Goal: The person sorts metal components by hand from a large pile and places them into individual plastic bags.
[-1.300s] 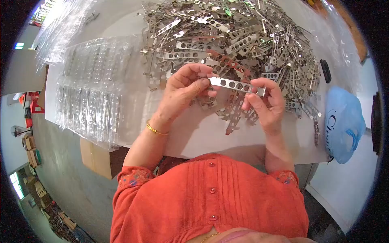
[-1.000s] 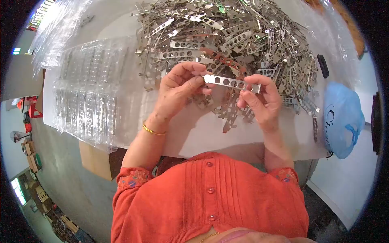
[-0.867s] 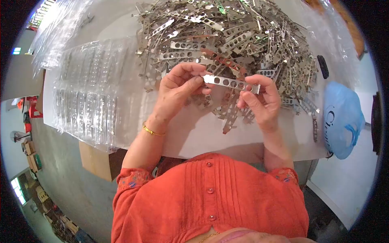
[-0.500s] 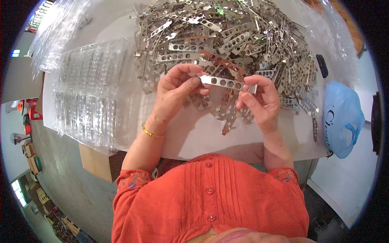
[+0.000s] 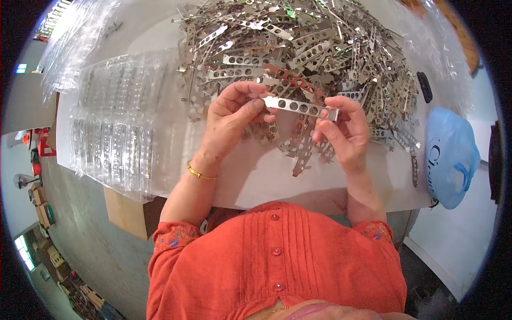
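Observation:
A shiny perforated metal strip (image 5: 303, 108) with a row of round holes is held level between my two hands, above the white table. My left hand (image 5: 233, 114) pinches its left end between thumb and fingers. At the other end, where the strip has a small bent tip, my right hand (image 5: 346, 130) grips it with thumb and fingertips. Just beyond my hands lies a big tangled heap of similar metal strips (image 5: 314, 53), some with reddish reflections. A few strips stick out of the heap toward me, beneath the held one.
Clear plastic trays (image 5: 112, 154) with strips in rows lie at the left of the white table (image 5: 250, 181). Clear plastic film (image 5: 74, 48) is behind them. At right are a blue plastic bag (image 5: 450, 157) and a small black object (image 5: 424, 87). A cardboard box (image 5: 128, 213) stands below the table edge.
The held strip has shifted very slightly, and both hands have moved a touch with it. Both grips look the same; the heap and trays have not moved.

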`<action>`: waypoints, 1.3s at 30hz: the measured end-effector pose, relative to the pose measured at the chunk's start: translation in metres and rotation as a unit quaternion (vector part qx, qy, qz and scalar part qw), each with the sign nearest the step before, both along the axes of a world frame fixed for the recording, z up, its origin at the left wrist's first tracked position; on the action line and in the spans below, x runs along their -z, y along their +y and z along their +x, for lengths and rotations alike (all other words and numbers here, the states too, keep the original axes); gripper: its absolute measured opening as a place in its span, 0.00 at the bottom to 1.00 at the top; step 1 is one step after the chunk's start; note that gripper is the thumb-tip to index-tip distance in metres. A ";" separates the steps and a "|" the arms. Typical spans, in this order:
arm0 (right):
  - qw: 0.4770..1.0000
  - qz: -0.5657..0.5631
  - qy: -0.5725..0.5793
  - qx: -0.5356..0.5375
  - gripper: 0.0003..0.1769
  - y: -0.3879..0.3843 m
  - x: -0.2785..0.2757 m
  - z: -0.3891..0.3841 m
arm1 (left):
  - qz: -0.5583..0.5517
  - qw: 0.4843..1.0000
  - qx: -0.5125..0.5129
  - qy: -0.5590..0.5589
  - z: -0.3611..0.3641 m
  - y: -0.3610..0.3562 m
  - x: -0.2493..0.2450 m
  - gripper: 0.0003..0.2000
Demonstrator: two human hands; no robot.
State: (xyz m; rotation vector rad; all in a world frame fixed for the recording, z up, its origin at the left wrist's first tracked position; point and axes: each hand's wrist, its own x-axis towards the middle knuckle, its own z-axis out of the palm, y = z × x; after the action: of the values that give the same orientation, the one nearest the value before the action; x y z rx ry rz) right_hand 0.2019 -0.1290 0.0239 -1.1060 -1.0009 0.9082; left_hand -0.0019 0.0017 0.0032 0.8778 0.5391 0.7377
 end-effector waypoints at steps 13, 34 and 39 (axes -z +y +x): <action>1.000 0.019 -0.006 0.014 0.20 0.000 0.004 0.001 | -0.006 1.000 -0.001 -0.010 -0.001 0.003 0.003 0.10; 0.932 -0.129 0.304 -0.149 0.15 0.003 -0.001 0.010 | -0.049 0.997 0.065 -0.001 -0.009 0.006 -0.004 0.11; 0.911 -0.143 0.339 -0.188 0.17 0.001 0.000 0.015 | -0.056 0.995 0.080 -0.014 -0.009 0.009 -0.001 0.11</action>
State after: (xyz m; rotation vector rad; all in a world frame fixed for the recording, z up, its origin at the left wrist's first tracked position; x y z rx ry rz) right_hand 0.2168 -0.1283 0.0237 -0.7370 -0.5044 1.6551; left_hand -0.0109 0.0105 0.0044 0.7956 0.4750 0.5673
